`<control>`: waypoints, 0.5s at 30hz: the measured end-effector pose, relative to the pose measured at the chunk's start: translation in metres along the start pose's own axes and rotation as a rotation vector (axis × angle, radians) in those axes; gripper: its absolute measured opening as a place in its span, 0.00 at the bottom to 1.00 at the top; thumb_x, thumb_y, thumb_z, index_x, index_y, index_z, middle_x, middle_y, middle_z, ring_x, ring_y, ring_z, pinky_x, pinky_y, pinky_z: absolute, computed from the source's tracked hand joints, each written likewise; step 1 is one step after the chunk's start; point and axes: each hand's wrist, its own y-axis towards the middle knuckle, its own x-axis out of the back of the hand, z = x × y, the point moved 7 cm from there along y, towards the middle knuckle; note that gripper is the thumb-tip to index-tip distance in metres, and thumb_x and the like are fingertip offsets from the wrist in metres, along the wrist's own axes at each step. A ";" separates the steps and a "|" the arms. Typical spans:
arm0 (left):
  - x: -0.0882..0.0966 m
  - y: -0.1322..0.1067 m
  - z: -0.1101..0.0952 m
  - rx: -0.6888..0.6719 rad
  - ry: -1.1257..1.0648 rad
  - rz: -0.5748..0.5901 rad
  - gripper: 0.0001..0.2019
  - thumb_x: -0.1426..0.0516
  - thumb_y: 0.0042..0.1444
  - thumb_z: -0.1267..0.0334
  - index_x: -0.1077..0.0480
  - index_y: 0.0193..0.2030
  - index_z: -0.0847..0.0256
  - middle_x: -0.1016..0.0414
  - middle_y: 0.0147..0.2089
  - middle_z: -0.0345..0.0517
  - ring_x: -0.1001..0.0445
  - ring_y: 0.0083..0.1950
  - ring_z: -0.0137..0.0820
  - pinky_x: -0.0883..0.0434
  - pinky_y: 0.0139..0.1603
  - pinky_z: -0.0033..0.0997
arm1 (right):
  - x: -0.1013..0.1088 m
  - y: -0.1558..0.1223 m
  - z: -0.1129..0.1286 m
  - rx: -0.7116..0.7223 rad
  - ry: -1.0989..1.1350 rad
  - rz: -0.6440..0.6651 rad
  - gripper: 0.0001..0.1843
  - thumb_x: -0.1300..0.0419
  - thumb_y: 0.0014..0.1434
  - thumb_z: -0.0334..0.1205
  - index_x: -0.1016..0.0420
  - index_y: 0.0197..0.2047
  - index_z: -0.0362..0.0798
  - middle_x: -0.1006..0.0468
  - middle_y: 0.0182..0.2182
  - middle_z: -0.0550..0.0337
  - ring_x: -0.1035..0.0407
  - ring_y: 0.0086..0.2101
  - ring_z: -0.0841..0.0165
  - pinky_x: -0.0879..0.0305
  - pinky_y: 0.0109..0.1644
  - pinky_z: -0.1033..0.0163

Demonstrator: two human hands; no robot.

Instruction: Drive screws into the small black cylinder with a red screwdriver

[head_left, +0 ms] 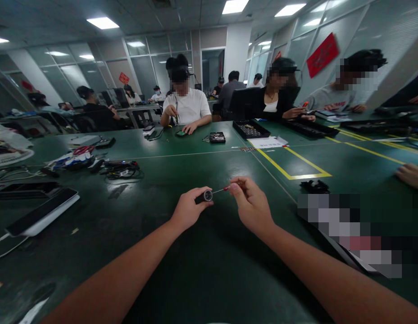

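My left hand (188, 209) is closed around a small dark cylindrical part (207, 196), whose round, ringed end faces me. In my right hand (252, 202) is a screwdriver (226, 188) with a red handle and a thin metal shaft. The shaft points left, and its tip meets the rim of the cylinder's round end; whether it goes inside I cannot tell. My fingers hide most of the handle and the cylinder's body. Both hands are held above the green table (209, 270).
Cables and tools (121, 170) lie to the left, near a black-and-white device (43, 213). Black trays (251, 129) stand at the back right, beside a yellow taped rectangle (310, 175). A black part (315, 186) lies at the right. Co-workers sit across the table.
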 end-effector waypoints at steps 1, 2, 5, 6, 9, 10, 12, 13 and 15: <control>-0.001 0.000 -0.001 -0.003 0.008 0.005 0.19 0.34 0.55 0.69 0.25 0.53 0.53 0.22 0.51 0.41 0.25 0.54 0.36 0.33 0.59 0.37 | 0.001 0.002 -0.003 -0.036 0.037 -0.022 0.12 0.46 0.67 0.49 0.29 0.44 0.50 0.21 0.34 0.57 0.27 0.35 0.64 0.33 0.42 0.56; -0.002 -0.001 -0.003 -0.008 0.022 0.016 0.19 0.34 0.55 0.69 0.25 0.53 0.52 0.22 0.51 0.41 0.26 0.54 0.36 0.33 0.59 0.38 | 0.002 0.003 -0.007 -0.083 0.079 -0.048 0.13 0.46 0.67 0.50 0.28 0.43 0.50 0.22 0.33 0.57 0.27 0.34 0.64 0.32 0.41 0.57; -0.004 -0.002 -0.009 -0.023 0.086 0.055 0.18 0.34 0.57 0.67 0.25 0.54 0.50 0.22 0.52 0.41 0.26 0.55 0.38 0.35 0.62 0.44 | 0.003 0.006 -0.029 -0.306 0.277 -0.121 0.14 0.44 0.63 0.52 0.28 0.37 0.49 0.25 0.28 0.60 0.31 0.29 0.66 0.32 0.36 0.58; -0.003 -0.002 -0.011 -0.024 0.103 0.059 0.18 0.35 0.57 0.67 0.25 0.54 0.50 0.22 0.52 0.42 0.26 0.55 0.39 0.36 0.63 0.46 | 0.000 0.006 -0.039 -0.404 0.382 -0.133 0.14 0.42 0.62 0.52 0.29 0.35 0.50 0.27 0.26 0.61 0.32 0.27 0.67 0.32 0.34 0.58; 0.000 -0.001 -0.012 -0.012 0.122 0.039 0.17 0.35 0.57 0.66 0.25 0.53 0.51 0.22 0.52 0.43 0.26 0.55 0.40 0.37 0.65 0.49 | -0.010 0.003 -0.055 -0.571 0.598 -0.113 0.14 0.41 0.59 0.51 0.31 0.31 0.50 0.34 0.21 0.66 0.38 0.22 0.70 0.32 0.32 0.59; 0.001 -0.001 -0.011 -0.004 0.123 0.033 0.17 0.35 0.58 0.66 0.25 0.54 0.51 0.22 0.52 0.43 0.26 0.55 0.40 0.37 0.65 0.49 | -0.009 0.004 -0.056 -0.553 0.602 -0.130 0.13 0.40 0.59 0.51 0.31 0.32 0.50 0.33 0.22 0.66 0.37 0.23 0.70 0.32 0.32 0.59; 0.002 -0.001 -0.011 0.009 0.126 0.024 0.17 0.35 0.57 0.66 0.25 0.54 0.52 0.21 0.51 0.43 0.25 0.54 0.40 0.38 0.65 0.49 | -0.003 0.005 -0.051 -0.442 0.530 -0.167 0.13 0.40 0.60 0.51 0.30 0.34 0.50 0.29 0.26 0.64 0.35 0.26 0.69 0.32 0.34 0.60; 0.002 -0.001 -0.011 0.013 0.128 0.022 0.17 0.35 0.57 0.66 0.25 0.54 0.52 0.21 0.51 0.43 0.25 0.54 0.40 0.38 0.65 0.49 | -0.001 0.006 -0.046 -0.377 0.478 -0.170 0.13 0.41 0.61 0.52 0.29 0.35 0.50 0.28 0.28 0.63 0.33 0.27 0.69 0.32 0.35 0.60; 0.002 -0.001 -0.013 0.017 0.136 0.021 0.17 0.35 0.57 0.66 0.25 0.54 0.52 0.21 0.50 0.44 0.25 0.53 0.40 0.37 0.64 0.48 | -0.001 0.006 -0.036 -0.278 0.374 -0.136 0.14 0.43 0.64 0.52 0.30 0.38 0.51 0.27 0.29 0.62 0.32 0.29 0.68 0.33 0.36 0.59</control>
